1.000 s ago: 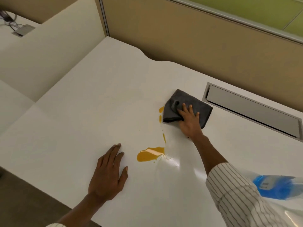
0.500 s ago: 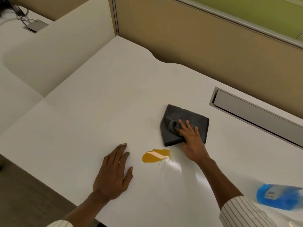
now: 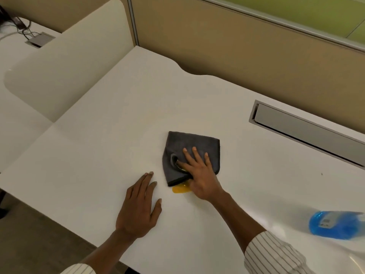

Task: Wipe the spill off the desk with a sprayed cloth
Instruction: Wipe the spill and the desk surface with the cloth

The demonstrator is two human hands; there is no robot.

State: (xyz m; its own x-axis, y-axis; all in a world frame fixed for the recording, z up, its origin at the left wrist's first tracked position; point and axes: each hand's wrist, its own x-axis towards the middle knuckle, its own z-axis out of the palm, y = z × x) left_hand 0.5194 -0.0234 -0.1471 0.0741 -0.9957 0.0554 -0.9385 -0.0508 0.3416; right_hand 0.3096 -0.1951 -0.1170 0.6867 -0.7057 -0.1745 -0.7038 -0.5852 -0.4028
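- A dark grey cloth point(image 3: 192, 153), folded flat, lies near the middle of the white counter point(image 3: 118, 123).
- The right hand point(image 3: 199, 175) presses it down, fingers spread; its grip is flat, pinning rather than pinching.
- The left hand point(image 3: 138, 210) rests palm-down and empty at 8 o'clock from the cloth.
- An orange spill point(image 3: 180, 189) shows just past the cloth's edge at 6 o'clock.
- The cloth looks soft, light and limp; flat pressure over its centre likely controls it best.
- A blue spray bottle point(image 3: 335, 224) lies at 4 o'clock, well apart.
- A recessed tray point(image 3: 308, 131) sits at 2 o'clock; open room lies toward 10 o'clock, and the counter edge is near at 7 o'clock.
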